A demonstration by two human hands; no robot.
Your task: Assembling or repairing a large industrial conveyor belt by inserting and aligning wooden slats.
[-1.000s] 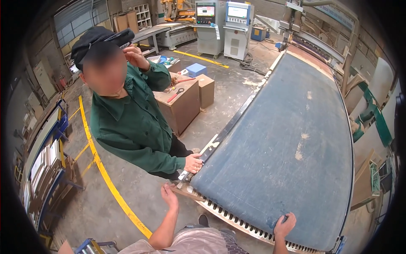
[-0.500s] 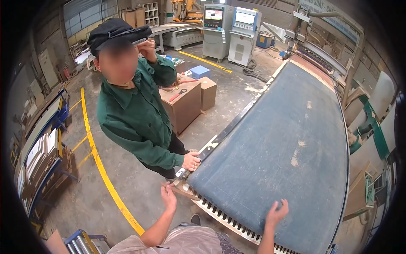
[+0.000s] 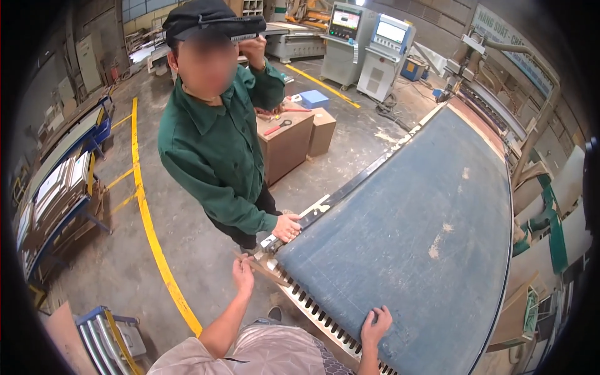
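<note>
Head: hold of left fingers (image 3: 238, 266) unclear

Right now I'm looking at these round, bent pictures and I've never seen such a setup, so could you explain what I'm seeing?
There's no robot here: a wide fisheye camera worn on a person's head looks down, so straight edges bend. That person's bare left hand is at the outer end of a thin, brown, wood-like strip; I can't tell whether it grips it. The bare right hand, fingers loosely curled with nothing visible inside, is over a long, flat, blue-grey machine bed. Pale dusty patches mark that bed. Another person, in a dark green shirt, rests a hand at the bed's left edge.
</note>
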